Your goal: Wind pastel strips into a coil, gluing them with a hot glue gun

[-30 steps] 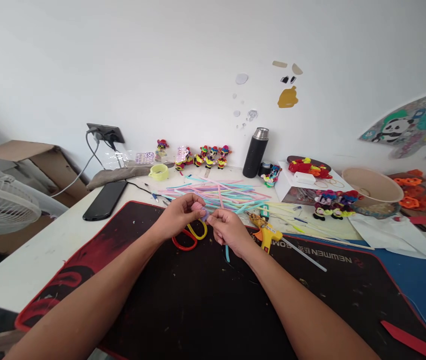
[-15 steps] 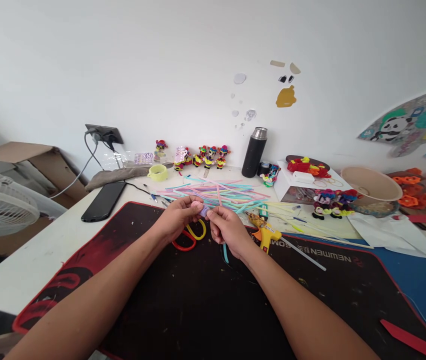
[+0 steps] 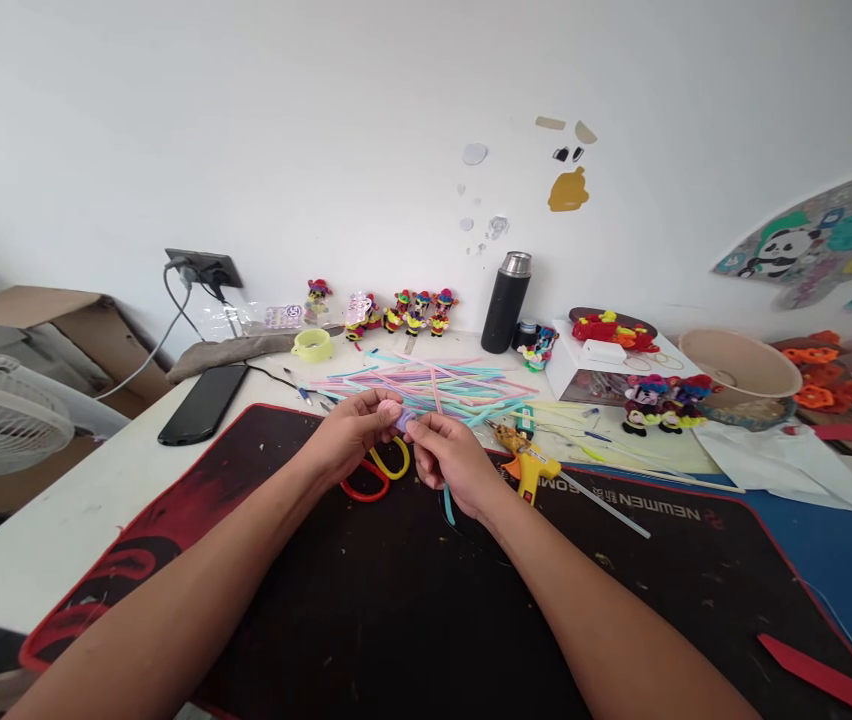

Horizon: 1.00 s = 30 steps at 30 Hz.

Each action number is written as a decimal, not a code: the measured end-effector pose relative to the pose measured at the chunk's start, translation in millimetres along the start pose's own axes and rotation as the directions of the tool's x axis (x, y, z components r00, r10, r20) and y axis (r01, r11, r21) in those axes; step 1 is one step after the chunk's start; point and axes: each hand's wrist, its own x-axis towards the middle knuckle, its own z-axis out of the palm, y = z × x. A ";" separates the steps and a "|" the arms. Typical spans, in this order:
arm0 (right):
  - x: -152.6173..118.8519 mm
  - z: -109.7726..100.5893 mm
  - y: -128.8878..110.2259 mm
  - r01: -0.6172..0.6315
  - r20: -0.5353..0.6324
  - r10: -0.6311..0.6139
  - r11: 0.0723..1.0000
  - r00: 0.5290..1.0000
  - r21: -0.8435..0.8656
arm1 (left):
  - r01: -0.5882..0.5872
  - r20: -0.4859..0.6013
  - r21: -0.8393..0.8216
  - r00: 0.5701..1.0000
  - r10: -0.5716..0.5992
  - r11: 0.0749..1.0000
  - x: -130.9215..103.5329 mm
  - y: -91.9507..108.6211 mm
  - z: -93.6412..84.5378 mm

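Observation:
A small pink and purple fuzzy piece is held between both hands above the black mat. My left hand pinches its pink end, fingers closed. My right hand pinches its purple end between thumb and fingers. Just below my left hand lie scissors with red and yellow handles, their blades hidden. A light blue strip hangs or lies below my right hand; its upper end is hidden. Behind the hands is a pile of pastel fuzzy stems.
A yellow glue gun lies right of my right hand. Further back stand a black flask and several small figures. A phone and a tape roll are at the left, a beige bowl at the right.
The view has shifted slightly. Both hands still pinch the pink and purple piece, which appears turned a little; otherwise little differs.

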 end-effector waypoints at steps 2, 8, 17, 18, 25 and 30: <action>0.0 0.0 -0.6 -0.001 0.000 0.001 1.000 1.000 0.014 | 0.012 -0.003 -0.011 1.000 -0.012 1.000 0.2 0.3 0.4; 0.0 -1.1 -1.1 -0.004 -0.002 0.004 1.000 1.000 0.014 | -0.033 0.012 0.043 0.999 0.032 0.999 -0.4 -0.5 0.4; 0.2 -1.7 1.3 0.010 0.011 -0.011 0.999 1.000 0.033 | -0.076 0.010 0.131 0.997 0.075 0.988 -3.6 1.0 2.8; 0.0 -1.4 1.1 0.013 0.010 -0.014 0.999 1.000 0.032 | -0.073 0.007 0.118 0.997 0.073 0.990 -3.4 0.6 2.9; 0.3 -1.3 1.0 0.042 -0.002 -0.042 0.999 0.999 0.031 | -0.019 0.006 0.016 1.000 0.019 1.000 -0.8 -4.5 1.9; 1.7 -1.1 2.0 0.039 0.005 -0.039 0.998 0.999 0.052 | -0.014 0.009 0.004 1.000 0.014 1.000 -0.9 -3.9 1.8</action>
